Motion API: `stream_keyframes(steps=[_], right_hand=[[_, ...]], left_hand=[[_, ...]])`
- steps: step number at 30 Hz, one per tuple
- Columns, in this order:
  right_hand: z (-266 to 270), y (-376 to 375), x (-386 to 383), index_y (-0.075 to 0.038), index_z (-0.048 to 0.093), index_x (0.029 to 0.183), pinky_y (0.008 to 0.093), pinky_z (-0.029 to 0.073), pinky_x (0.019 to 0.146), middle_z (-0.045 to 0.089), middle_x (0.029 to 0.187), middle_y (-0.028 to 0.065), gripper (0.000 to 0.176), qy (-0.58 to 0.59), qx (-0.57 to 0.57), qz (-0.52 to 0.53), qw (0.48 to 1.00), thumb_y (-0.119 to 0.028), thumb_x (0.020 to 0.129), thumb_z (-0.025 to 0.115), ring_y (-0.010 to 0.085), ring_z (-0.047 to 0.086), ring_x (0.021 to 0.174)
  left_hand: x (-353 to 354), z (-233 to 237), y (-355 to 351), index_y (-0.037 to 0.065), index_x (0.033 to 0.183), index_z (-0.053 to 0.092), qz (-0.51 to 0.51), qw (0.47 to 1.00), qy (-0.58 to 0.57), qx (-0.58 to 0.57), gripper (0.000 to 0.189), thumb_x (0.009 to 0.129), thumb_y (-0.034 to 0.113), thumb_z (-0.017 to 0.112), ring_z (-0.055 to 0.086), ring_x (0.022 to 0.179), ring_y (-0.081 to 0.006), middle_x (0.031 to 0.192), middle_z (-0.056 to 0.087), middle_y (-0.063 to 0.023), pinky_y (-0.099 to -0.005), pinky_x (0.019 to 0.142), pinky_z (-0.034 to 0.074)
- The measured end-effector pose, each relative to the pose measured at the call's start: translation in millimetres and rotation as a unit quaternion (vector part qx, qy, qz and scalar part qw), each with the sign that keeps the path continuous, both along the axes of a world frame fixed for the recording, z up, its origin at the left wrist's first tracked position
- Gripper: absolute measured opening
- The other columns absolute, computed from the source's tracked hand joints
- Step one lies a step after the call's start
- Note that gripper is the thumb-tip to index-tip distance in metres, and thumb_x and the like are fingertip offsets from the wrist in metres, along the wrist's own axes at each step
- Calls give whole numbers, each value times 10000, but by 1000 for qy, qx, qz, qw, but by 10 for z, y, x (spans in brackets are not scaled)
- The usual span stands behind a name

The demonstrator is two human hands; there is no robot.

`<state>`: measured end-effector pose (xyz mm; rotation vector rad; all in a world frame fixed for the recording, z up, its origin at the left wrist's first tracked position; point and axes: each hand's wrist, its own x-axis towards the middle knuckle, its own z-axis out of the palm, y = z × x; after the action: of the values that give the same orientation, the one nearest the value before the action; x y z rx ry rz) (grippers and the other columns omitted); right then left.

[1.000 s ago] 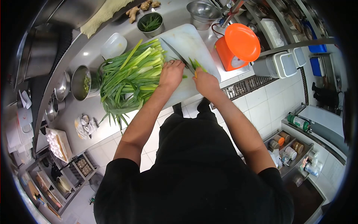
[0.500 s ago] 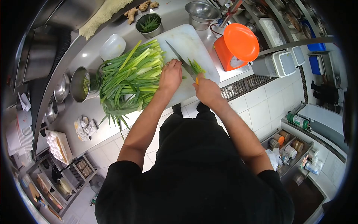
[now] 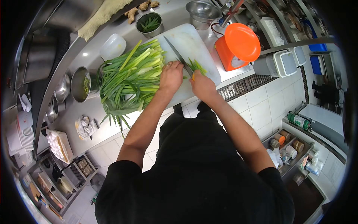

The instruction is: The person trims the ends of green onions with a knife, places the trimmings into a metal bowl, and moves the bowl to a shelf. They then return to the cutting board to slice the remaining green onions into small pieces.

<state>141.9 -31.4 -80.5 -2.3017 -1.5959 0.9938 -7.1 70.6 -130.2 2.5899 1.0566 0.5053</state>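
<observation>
Stainless-steel counter (image 3: 66, 120) — cutting board (image 3: 186, 35) on it; orange dial scale (image 3: 242, 41) right of the board; white plastic tray (image 3: 113, 46) left.

Knife handle (image 3: 193, 77) mostly hidden in right hand (image 3: 203, 87). Left hand (image 3: 172, 75): underside unseen. Scale dial (image 3: 237, 62), two o'clock, unreadable. Shirt (image 3: 194, 190) cut off, six o'clock.

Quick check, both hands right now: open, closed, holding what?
Left hand: curled beside the knife; whether it grips anything is hidden.
Right hand: closed around the knife's handle.
</observation>
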Motion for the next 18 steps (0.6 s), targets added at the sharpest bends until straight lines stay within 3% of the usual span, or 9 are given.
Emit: stream_keyframes(steps=[5,10,13,18], right_hand=[[40,210,118,-8,543,1193,554,579,833,752,1003,261,345,14,18,-6,1000,-292,1037,659,472,735,972],[210,-248,426,-12,550,1179,571,557,787,738,899,271,356,8,89,-51,995,-311,1030,673,501,721,921],[169,-752,703,-6,570,1104,526,563,679,718,807,256,364,11,75,-92,993,-338,1028,696,446,733,760],[223,-1515,842,-11,588,1019,361,503,497,645,686,109,389,167,-41,-224,959,-361,1015,758,196,614,510]], left_hand=[[-76,16,-41,49,1118,760,-33,999,-3,1,219,914,53,680,676,1121,-353,1210,740,-109,-482,966,535],[-39,145,-93,42,1094,747,25,999,6,-44,182,923,93,711,680,1109,-362,1139,733,-143,-484,967,535],[4,202,-93,33,1067,730,67,995,25,-73,175,930,142,733,694,1069,-379,1089,723,-179,-496,930,551],[199,194,-16,17,1046,717,120,983,33,-137,243,946,233,761,731,918,-410,997,747,-199,-513,825,587]])
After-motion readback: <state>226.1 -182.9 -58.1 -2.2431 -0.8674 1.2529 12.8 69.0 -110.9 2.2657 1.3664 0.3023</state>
